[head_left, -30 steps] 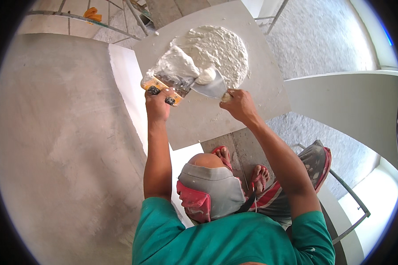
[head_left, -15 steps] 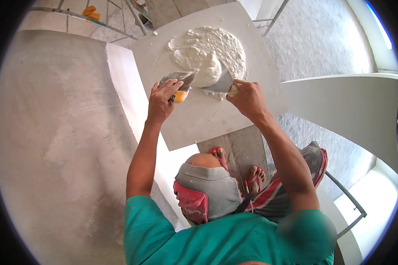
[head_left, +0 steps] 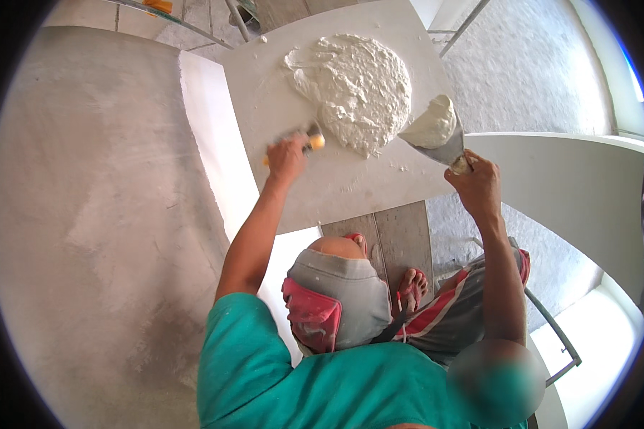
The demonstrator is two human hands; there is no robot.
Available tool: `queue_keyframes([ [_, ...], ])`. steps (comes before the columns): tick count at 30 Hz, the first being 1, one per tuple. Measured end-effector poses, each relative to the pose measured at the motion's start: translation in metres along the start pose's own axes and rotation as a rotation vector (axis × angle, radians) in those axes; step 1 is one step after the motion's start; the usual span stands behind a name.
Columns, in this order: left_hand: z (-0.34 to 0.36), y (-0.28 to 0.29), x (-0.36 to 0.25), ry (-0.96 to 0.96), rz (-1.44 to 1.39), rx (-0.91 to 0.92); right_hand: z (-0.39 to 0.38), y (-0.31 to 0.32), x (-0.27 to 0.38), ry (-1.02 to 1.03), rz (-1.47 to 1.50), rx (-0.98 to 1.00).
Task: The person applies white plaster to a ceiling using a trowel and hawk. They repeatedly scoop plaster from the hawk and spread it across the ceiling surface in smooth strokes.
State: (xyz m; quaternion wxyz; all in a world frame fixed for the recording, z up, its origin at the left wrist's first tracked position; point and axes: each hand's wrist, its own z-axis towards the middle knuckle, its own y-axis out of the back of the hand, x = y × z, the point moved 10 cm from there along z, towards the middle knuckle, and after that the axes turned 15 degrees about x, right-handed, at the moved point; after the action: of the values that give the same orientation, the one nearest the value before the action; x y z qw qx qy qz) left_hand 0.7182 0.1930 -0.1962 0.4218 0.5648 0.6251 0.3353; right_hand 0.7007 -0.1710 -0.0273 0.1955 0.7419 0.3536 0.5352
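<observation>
A wide heap of wet white plaster (head_left: 361, 89) lies on a pale board (head_left: 350, 196) in front of me. My right hand (head_left: 478, 187) is closed round the handle of a broad putty knife (head_left: 449, 152), held out at the board's right edge. A thick lump of plaster (head_left: 432, 125) rides on that blade. Left of the heap's near end, my left hand (head_left: 286, 159) grips a yellow-handled putty knife (head_left: 315, 140). Motion smears this second tool, and its blade shows only in part.
A grey plastered surface (head_left: 107, 186) fills the left side. Metal rails run past the board's far corners (head_left: 465, 28) and at the lower right (head_left: 551, 318). A curved white ledge (head_left: 579, 179) juts in from the right. My feet in red sandals (head_left: 411, 286) stand on wooden planks (head_left: 401, 239).
My right hand has moved right, away from the heap, carrying plaster on its putty knife. My left hand has shifted slightly right, turning its putty knife. The view has shifted a little.
</observation>
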Motion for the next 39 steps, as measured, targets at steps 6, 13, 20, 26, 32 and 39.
queue_keyframes([
  [6,0.04,0.087,0.051,0.038,-0.058,-0.012,-0.006,0.005,-0.002,-0.05,0.029,0.019],
  [13,0.047,0.036,0.013,-0.279,-0.05,-0.157,0.002,-0.005,-0.011,-0.02,0.003,0.046],
  [20,-0.03,0.055,0.032,-0.235,-0.687,0.139,0.002,-0.01,-0.019,-0.012,0.035,0.002],
  [26,-0.073,0.078,0.047,-0.196,-1.758,-0.201,0.027,-0.072,0.015,0.046,0.039,0.227],
  [32,-0.091,0.147,0.007,-0.421,-1.676,-0.372,0.039,-0.104,0.054,0.12,0.042,0.253],
  [39,0.002,0.157,0.016,-0.292,-0.212,-0.268,0.02,-0.041,0.037,0.051,-0.032,0.159],
])
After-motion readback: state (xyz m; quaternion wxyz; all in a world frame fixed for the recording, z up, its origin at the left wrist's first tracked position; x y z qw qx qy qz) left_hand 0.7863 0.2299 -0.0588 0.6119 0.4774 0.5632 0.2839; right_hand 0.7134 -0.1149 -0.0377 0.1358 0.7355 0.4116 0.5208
